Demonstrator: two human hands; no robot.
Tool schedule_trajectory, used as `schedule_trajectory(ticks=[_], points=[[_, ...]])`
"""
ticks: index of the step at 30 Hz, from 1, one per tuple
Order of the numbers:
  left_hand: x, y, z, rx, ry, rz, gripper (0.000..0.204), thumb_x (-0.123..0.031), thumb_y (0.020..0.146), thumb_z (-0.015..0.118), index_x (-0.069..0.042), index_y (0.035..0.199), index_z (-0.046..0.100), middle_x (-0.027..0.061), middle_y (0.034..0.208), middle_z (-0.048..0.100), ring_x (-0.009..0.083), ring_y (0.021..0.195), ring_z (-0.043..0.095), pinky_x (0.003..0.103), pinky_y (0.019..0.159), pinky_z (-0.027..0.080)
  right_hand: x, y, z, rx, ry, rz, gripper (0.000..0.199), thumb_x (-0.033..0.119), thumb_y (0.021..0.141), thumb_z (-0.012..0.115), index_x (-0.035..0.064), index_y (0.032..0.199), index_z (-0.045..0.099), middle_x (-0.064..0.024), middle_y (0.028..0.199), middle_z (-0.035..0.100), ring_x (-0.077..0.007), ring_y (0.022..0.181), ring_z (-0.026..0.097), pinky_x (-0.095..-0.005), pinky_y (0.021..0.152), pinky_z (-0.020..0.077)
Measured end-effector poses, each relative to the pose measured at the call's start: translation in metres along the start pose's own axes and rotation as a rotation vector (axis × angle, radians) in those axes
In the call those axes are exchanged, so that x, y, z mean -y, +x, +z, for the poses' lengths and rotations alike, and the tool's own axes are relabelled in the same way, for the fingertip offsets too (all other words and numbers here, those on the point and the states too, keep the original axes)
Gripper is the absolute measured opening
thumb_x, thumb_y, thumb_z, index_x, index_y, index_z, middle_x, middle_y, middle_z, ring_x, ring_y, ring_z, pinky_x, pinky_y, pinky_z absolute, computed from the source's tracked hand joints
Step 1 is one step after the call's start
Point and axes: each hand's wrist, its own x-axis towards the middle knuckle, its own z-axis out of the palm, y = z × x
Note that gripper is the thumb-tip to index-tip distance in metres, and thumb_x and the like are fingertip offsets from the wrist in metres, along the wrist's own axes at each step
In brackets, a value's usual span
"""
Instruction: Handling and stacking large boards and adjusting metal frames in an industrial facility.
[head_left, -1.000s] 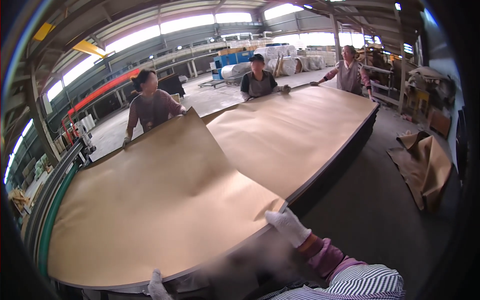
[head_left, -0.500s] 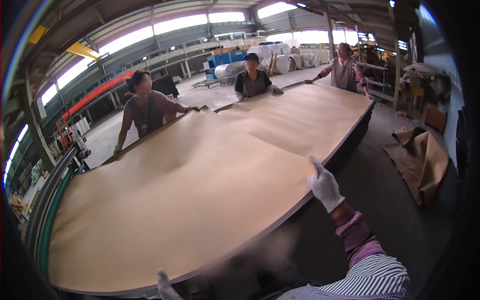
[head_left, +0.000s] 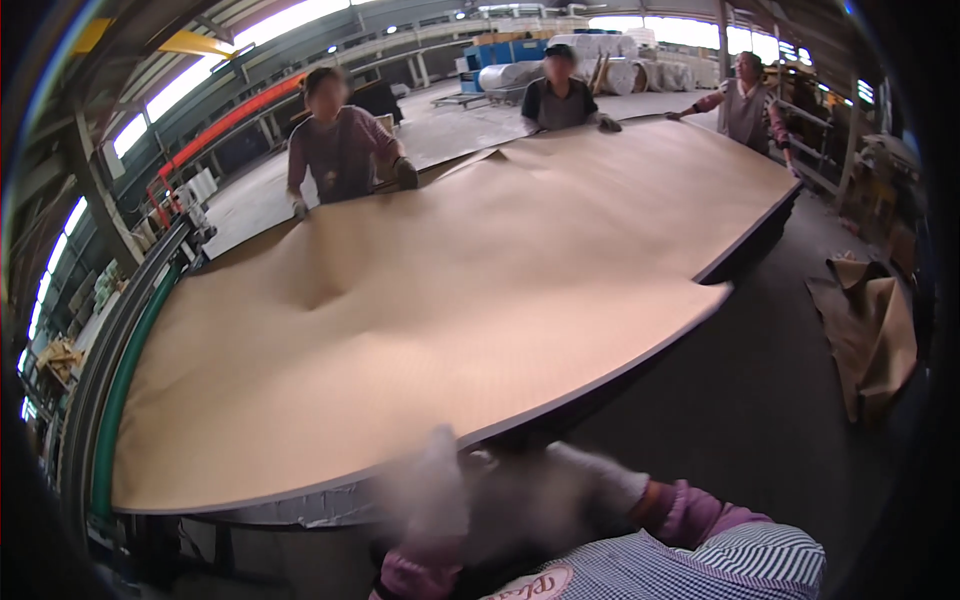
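Note:
A large tan sheet point(head_left: 480, 330) with a dark edge lies wavy and creased over a stack. My left hand point(head_left: 430, 490), in a pale knit glove, is at the sheet's near edge; motion blurs its fingers, and I cannot tell if they touch it. My right hand point(head_left: 605, 480), gloved too, is just off the near edge to the right, its fingers also smeared. A corner-like flap point(head_left: 710, 297) juts out on the sheet's right side. Across the sheet, one co-worker's gloved hands point(head_left: 405, 173) are at its far-left edge.
Two more co-workers stand along the far side, one in a dark cap point(head_left: 560, 95), another at the far-right corner point(head_left: 745, 105). A green roller point(head_left: 135, 400) runs along the left end. A crumpled brown sheet point(head_left: 865, 335) lies on the floor at right. Wrapped rolls point(head_left: 625, 75) stand behind.
My right hand has left the sheet's right edge and come in toward my left hand, which has moved up and right. The sheet's right side now juts out, and new folds show at far left.

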Motion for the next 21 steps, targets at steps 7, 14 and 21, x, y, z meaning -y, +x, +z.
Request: schedule_trajectory(ticks=[7, 14, 21], points=[[-0.005, -0.019, -0.036, 0.105, -0.044, -0.059, 0.041, -0.038, 0.097, 0.053, 0.000, 0.112, 0.058, 0.0096, 0.095, 0.067, 0.0194, 0.066, 0.065, 0.034, 0.064, 0.057, -0.015, 0.078, 0.020, 0.037, -0.595, -0.413, 0.034, 0.036, 0.101, 0.045, 0.0051, 0.094, 0.059, -0.0054, 0.081, 0.062, -0.0197, 0.072, 0.064, -0.0339, 0.063, 0.0554], [-0.070, -0.002, -0.217, -0.482, -0.185, 0.328, 0.038, -0.028, 0.091, 0.059, 0.004, 0.111, 0.059, 0.0139, 0.102, 0.064, 0.0230, 0.092, 0.064, 0.038, 0.072, 0.058, 0.023, 0.059, -0.039, -0.170, -0.130, -0.330, 0.031, 0.034, 0.098, 0.050, 0.0064, 0.088, 0.060, -0.0031, 0.066, 0.057, -0.0147, 0.052, 0.054, -0.0280, 0.045, 0.0445], [-0.054, -0.006, -0.137, -0.658, 0.262, 0.452, 0.041, -0.031, 0.090, 0.060, 0.009, 0.098, 0.065, 0.0133, 0.089, 0.067, 0.0202, 0.076, 0.062, 0.032, 0.067, 0.049, 0.003, 0.049, 0.082, 0.110, 0.028, 0.112, 0.044, 0.053, 0.094, 0.050, 0.0105, 0.101, 0.058, -0.0046, 0.075, 0.063, -0.0146, 0.064, 0.059, -0.0268, 0.052, 0.0501]])
